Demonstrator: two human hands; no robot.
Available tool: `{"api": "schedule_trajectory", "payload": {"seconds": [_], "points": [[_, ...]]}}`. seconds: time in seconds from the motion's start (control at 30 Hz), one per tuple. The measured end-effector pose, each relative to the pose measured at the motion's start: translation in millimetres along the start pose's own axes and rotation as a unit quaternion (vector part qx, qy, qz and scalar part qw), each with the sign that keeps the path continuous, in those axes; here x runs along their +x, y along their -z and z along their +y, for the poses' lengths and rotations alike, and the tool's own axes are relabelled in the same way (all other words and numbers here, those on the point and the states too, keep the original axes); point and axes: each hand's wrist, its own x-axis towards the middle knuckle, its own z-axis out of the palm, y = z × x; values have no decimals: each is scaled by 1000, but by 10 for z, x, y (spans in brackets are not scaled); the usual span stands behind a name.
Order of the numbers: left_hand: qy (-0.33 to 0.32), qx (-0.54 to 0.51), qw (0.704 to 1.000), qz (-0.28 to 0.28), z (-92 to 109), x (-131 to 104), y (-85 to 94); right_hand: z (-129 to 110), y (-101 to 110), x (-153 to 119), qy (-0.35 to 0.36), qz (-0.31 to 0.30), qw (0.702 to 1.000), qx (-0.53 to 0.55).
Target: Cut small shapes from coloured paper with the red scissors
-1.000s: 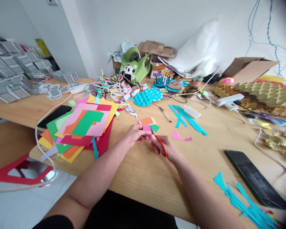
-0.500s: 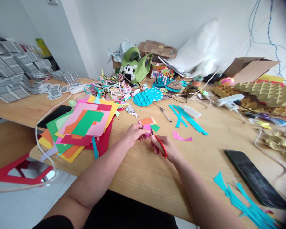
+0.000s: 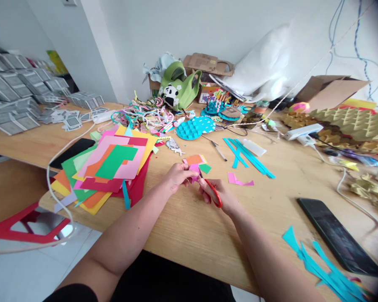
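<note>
Between thumb and fingers, my left hand [image 3: 178, 178] pinches a small piece of pink paper [image 3: 194, 168]. My right hand [image 3: 220, 195] is closed around red-handled scissors [image 3: 214, 193], whose blades point up and left and meet the pink paper's right edge. Just beyond my hands lie a green paper scrap [image 3: 205, 168] and an orange paper piece [image 3: 193, 160] with pale edges under it. A notched pink offcut [image 3: 240, 179] rests on the table to the right of the scissors.
Coloured paper sheets [image 3: 94, 167] are piled at the left. Blue strips [image 3: 250, 157] and a pen [image 3: 219, 150] lie behind my hands. A phone [image 3: 337, 235] and more blue strips [image 3: 321, 268] occupy the right front. A green bag [image 3: 184, 90] stands by the wall.
My hands stay in nearly the same place. The scissors and the pink paper have shifted only very slightly.
</note>
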Motion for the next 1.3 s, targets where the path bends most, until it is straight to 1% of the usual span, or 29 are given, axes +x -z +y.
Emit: {"api": "schedule_trajectory", "payload": {"seconds": [0.2, 0.47, 0.63, 0.97, 1.3], "points": [[4, -4, 1000, 2, 2, 5, -2, -17, -4, -7, 8, 3, 1000, -1], [7, -3, 1000, 6, -29, 28, 12, 25, -19, 24, 9, 13, 1000, 4], [2, -11, 1000, 5, -41, 32, 17, -1, -35, 28, -6, 21, 1000, -1], [-3, 6, 1000, -4, -35, 27, 22, -9, -34, 24, -18, 13, 1000, 16], [-4, 4, 1000, -6, -26, 16, 14, -2, -41, 27, -6, 9, 1000, 26]]}}
